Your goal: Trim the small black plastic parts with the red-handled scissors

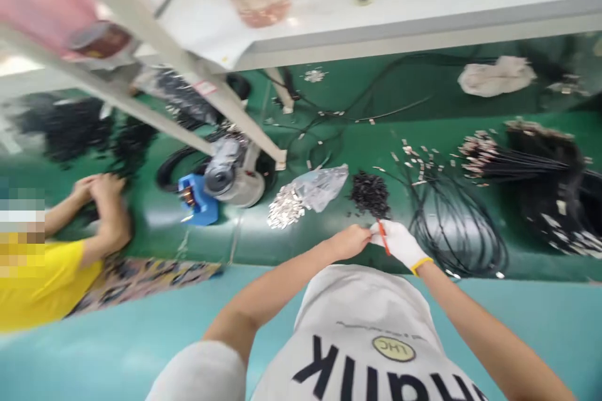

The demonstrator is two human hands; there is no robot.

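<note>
Hand, left, bare (352,242): one, mine, over the near edge of the green-topped table (263,244), fingertips drawn in against the other hand; whether they are closed on anything, I cannot tell.

Hand, right, in a white knit glove with yellow cuff (399,243): one, mine, fingers closed around a slim red-orange tool (384,238); the tool's working end is too blurred to make out.

Heap of small black pieces (369,193): one, just beyond my hands, well stocked.

Heap of flat silvery pieces (286,205): one, left of the black heap, touching a crumpled clear plastic bag (324,188).

Loose loops of thin black cable (451,232): one tangle, just right of my glove, with small pale tabs (421,160) scattered beyond.

Thick bundle of black cables with pale, coppery ends (522,161): one, farther right, ends gathered together.

Progress, my estimate: partway. The gathered bundle may be the finished share, though I cannot confirm it; the piece in hand looks unfinished. Both heaps remain sizeable, so by my reckoning plenty is left.
</note>
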